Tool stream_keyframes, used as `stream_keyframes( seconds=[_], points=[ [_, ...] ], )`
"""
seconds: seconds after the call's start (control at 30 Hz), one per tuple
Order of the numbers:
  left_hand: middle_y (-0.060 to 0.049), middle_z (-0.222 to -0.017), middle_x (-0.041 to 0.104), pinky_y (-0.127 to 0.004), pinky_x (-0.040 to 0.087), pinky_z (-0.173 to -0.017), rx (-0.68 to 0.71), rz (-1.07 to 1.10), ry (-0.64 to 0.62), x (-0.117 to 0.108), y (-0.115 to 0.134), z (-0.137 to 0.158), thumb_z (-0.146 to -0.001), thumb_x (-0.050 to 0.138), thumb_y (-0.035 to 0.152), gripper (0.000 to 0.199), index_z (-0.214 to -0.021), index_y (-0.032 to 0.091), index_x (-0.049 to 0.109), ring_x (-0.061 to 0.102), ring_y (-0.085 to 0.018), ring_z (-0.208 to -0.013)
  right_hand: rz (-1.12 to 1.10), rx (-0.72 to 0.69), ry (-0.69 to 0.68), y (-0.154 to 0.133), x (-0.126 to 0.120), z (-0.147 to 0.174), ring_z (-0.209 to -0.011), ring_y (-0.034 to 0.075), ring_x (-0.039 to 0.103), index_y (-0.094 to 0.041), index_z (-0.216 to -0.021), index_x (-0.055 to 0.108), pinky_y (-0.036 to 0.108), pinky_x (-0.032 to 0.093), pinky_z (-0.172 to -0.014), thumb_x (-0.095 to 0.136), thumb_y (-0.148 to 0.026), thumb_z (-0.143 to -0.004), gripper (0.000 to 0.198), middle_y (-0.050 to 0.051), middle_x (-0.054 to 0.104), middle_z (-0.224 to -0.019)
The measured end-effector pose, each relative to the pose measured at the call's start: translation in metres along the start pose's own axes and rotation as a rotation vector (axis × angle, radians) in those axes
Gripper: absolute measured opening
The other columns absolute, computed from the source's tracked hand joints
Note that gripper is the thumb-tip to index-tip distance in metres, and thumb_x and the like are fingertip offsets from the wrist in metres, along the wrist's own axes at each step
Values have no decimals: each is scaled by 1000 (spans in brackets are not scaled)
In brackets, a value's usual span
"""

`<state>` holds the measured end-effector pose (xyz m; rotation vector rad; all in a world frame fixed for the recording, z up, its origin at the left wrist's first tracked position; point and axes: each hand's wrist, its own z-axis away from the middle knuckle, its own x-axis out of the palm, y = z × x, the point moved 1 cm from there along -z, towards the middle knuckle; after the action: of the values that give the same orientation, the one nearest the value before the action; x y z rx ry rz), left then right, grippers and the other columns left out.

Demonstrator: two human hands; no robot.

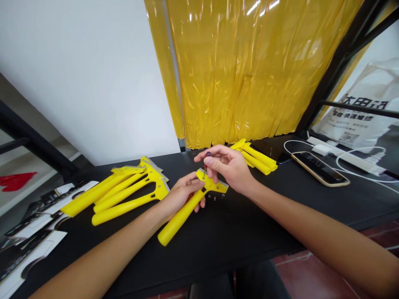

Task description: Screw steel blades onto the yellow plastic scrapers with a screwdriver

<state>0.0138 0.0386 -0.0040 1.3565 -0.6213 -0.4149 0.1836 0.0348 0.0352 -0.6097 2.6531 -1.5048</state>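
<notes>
My left hand [180,194] is closed around the neck of a yellow scraper [182,219], whose handle points toward me and whose wide head faces away. In my right hand [230,167] is a small screwdriver [208,155] with a dark handle, pinched between thumb and fingers. Its shaft stands almost upright, with the tip at a screw on the left side of the scraper head. Several tiny screws and nuts [215,198] lie on the black table just right of the head. Some of my left fingers are hidden beneath the scraper.
Several yellow scrapers [124,199] lie piled at left, beside printed card sleeves [40,257]. Further yellow handles [257,160] rest behind my right hand, near a dark tablet [274,149]. A phone [321,168], white cables and a power strip [352,158] occupy the right side.
</notes>
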Motion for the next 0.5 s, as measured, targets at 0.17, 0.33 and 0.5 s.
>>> stream_keyframes(
  seconds=[0.17,0.33,0.5],
  points=[
    [-2,-84,63,-20,48,-42,15,-29,-19,2,0,1,-93,64,35,32,-118,18,56,64,-13,-55,20,-46,1,1,-1,1,-49,4,48,-19,-109,63,16,37,-40,57,-41,-97,25,0,67,-83],
    [-2,-79,62,-20,48,-42,5,-48,-14,2,-1,1,-93,63,34,31,-118,17,56,65,-14,-56,6,-101,83,2,-1,2,-46,4,42,-22,-95,53,17,32,-41,64,-38,-94,19,-4,65,-72],
    [-2,-78,62,-21,49,-42,7,-64,-34,2,-1,0,-93,63,34,30,-116,16,56,65,-15,-56,104,-119,17,-1,-2,3,-47,4,41,-18,-99,64,21,31,-41,52,-42,-100,27,4,69,-87]
  ],
)
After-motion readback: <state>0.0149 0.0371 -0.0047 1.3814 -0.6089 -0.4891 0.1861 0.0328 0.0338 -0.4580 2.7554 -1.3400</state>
